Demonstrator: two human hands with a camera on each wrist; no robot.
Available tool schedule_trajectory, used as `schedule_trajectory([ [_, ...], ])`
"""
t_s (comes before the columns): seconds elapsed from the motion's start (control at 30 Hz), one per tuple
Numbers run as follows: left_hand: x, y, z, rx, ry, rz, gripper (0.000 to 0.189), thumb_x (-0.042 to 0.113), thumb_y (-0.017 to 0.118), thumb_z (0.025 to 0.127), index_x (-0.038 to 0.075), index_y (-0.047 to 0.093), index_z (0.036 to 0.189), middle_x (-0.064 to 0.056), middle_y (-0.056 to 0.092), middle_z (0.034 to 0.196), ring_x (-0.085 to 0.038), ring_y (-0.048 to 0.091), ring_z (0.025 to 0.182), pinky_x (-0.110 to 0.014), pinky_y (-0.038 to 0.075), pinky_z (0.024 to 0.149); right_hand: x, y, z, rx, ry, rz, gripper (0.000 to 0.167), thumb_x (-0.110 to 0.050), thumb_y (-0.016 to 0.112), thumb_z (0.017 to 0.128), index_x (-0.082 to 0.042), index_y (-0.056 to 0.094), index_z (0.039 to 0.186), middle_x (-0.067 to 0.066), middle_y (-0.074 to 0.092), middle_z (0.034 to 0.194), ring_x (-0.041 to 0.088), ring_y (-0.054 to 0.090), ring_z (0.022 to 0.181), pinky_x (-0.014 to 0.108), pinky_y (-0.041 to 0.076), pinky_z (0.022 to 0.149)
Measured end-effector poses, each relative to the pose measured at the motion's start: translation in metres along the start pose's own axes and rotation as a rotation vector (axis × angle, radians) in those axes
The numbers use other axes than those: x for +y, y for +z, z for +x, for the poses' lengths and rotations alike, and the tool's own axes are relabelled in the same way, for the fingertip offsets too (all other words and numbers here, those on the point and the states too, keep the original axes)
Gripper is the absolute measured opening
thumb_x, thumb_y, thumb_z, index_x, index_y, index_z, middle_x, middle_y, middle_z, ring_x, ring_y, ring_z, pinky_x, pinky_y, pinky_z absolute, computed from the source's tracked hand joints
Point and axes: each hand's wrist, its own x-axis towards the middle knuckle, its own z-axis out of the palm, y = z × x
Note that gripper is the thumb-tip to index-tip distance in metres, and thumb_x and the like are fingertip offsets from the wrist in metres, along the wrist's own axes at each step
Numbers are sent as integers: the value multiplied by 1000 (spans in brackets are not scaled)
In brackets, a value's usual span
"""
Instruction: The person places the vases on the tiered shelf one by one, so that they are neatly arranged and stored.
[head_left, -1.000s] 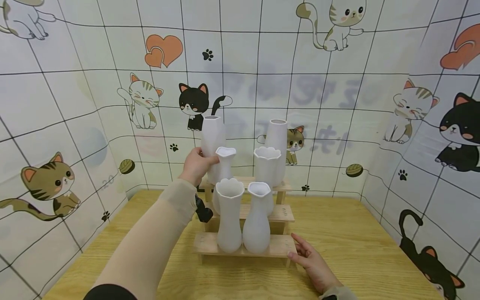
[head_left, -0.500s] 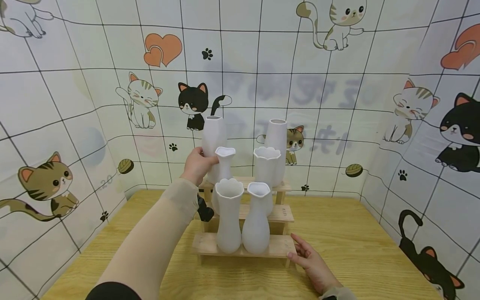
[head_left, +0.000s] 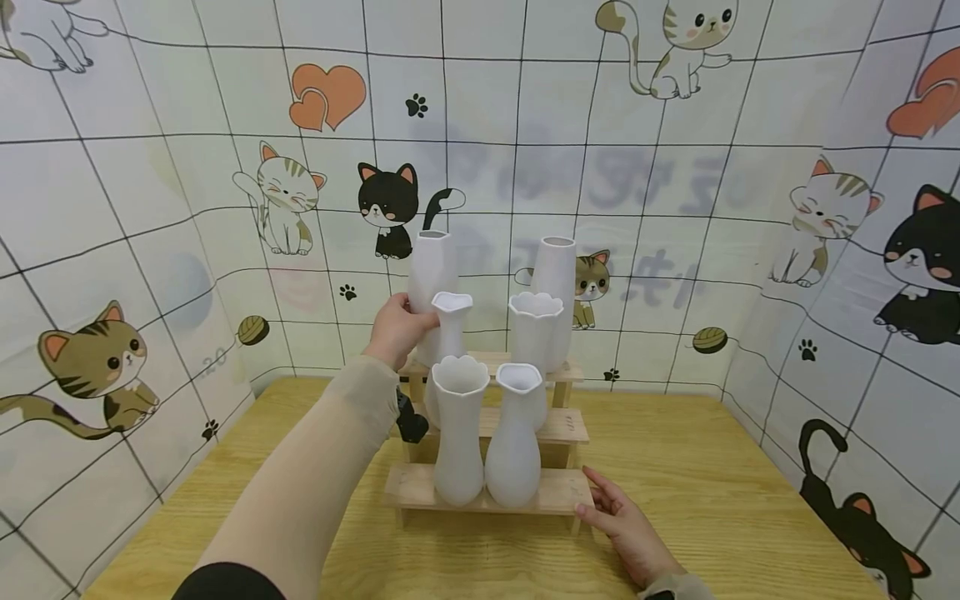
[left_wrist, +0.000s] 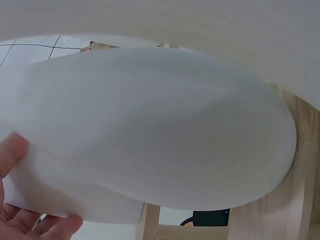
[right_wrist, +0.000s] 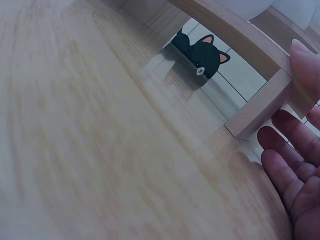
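A three-tier wooden stand (head_left: 558, 492) carries several white vases. My left hand (head_left: 396, 329) grips the tall vase (head_left: 431, 271) at the left of the top tier; in the left wrist view, thumb and fingers lie on opposite sides of it. A narrow-necked vase (head_left: 452, 325) on the middle tier hides part of it and fills most of the left wrist view (left_wrist: 165, 130). My right hand (head_left: 618, 525) holds the right end of the bottom tier, thumb at the board's end and fingers beside the leg (right_wrist: 260, 105).
A scalloped vase (head_left: 459, 433) and a bulbous vase (head_left: 513, 450) stand on the bottom tier. Farther back are another scalloped vase (head_left: 534, 329) and a tall vase (head_left: 557, 267). The wooden table (head_left: 675, 467) meets cat-patterned walls (head_left: 660, 183).
The top of the tall vase in my left hand has shifted slightly to the right, and its mouth looks a little turned. My right hand and the stand stay put.
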Motion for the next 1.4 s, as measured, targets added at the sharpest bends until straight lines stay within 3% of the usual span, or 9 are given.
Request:
schedule_trajectory([
  [0.8,-3,0,0,-15,12,-20,67,18,73,84,6,39,141,-13,48,137,-32,49,122,-50,40,100,1,0,1,4,-4,-4,74,-16,67,91,-5,26,151,20,50,132,21,51,113,32,38,94],
  [1.4,-5,1,-5,-9,-14,-8,68,23,70,87,11,35,144,-10,44,143,-33,46,125,-52,40,100,-2,0,0,9,-6,-15,74,-16,67,91,-3,25,151,18,52,130,18,54,110,29,41,91],
])
